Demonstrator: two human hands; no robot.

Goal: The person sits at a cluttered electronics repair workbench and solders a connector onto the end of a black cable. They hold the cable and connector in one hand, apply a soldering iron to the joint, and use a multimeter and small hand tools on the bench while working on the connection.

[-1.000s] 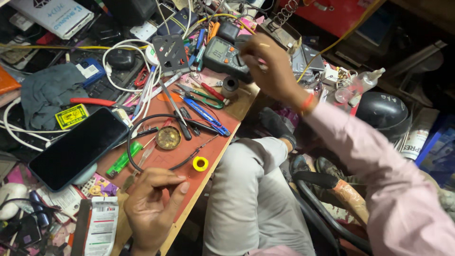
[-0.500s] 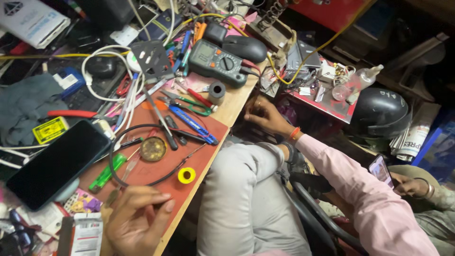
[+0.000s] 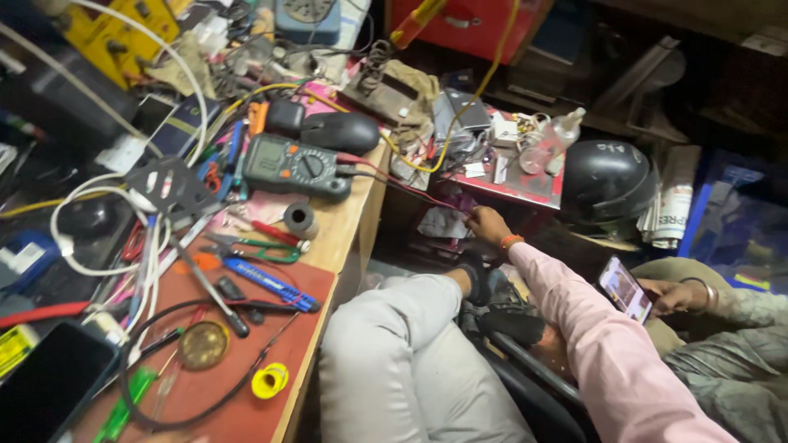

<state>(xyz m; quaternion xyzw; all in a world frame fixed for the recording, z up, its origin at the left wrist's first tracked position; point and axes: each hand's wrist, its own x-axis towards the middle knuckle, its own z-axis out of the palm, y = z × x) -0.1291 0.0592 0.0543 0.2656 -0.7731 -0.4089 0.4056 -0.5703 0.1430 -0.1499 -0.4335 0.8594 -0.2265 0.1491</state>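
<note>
My right hand (image 3: 487, 224) reaches down past the right edge of the wooden desk (image 3: 353, 230), its pink sleeve (image 3: 591, 328) stretched over my grey-trousered knees (image 3: 394, 353). Its fingers are pinched on a thin red test lead (image 3: 410, 191) that runs back to the grey-green multimeter (image 3: 291, 166) on the desk. An orange band circles the wrist. My left hand is out of the picture.
The desk holds a black mouse (image 3: 341, 131), a solder spool (image 3: 300, 220), blue-handled pliers (image 3: 271, 284), a brass tin (image 3: 203, 344), a yellow tape roll (image 3: 269, 380), a dark phone (image 3: 45, 385) and tangled cables. A black helmet (image 3: 607, 180) sits right. Another person's hand (image 3: 677, 297) holds a phone (image 3: 624, 289).
My right hand left the multimeter area and dropped down to the right of the desk, now pinching the red lead. My left hand has gone out of view as the camera swung right.
</note>
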